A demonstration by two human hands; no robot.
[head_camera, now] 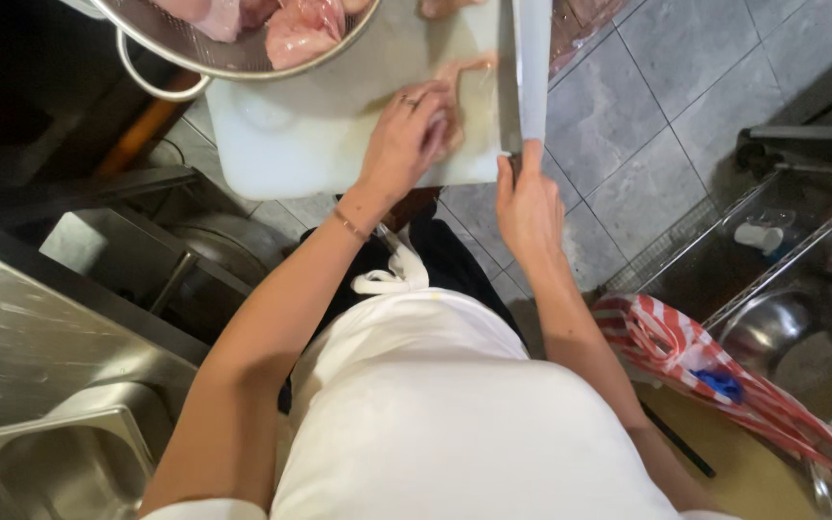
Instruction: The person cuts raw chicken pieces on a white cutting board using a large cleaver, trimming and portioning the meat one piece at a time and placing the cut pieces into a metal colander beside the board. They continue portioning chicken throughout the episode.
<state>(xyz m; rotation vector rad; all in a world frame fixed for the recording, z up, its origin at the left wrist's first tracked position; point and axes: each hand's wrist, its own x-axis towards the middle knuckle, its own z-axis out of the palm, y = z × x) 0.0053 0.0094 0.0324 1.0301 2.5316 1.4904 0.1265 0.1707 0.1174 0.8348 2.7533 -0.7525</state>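
Raw chicken piece flat on the white cutting board, at the board's right part, close to its near edge. Pale pink and glossy, limp, edges ragged; partly hidden under fingers, so full outline cannot be told. Long axis running away from the body, roughly in line with the knife blade just to its right.

Left hand on the board, palm down, fingers curled and pressed onto the near left part of the chicken, pinning it; ring on one finger, thin bracelet at the wrist. Nearer to the meat than the other hand, and touching it.

Right hand at the board's near right corner, wrapped tight around the knife handle, handle itself almost fully covered. Broad blade reaching away from the hand along the board's right side, just beside the meat; whether edge touches meat cannot be told.

Metal colander with more raw chicken sitting on the board's far left corner. White apron below the board. Steel counter and sink left of the board; red-and-white striped bag and a wire rack well to the board's right.
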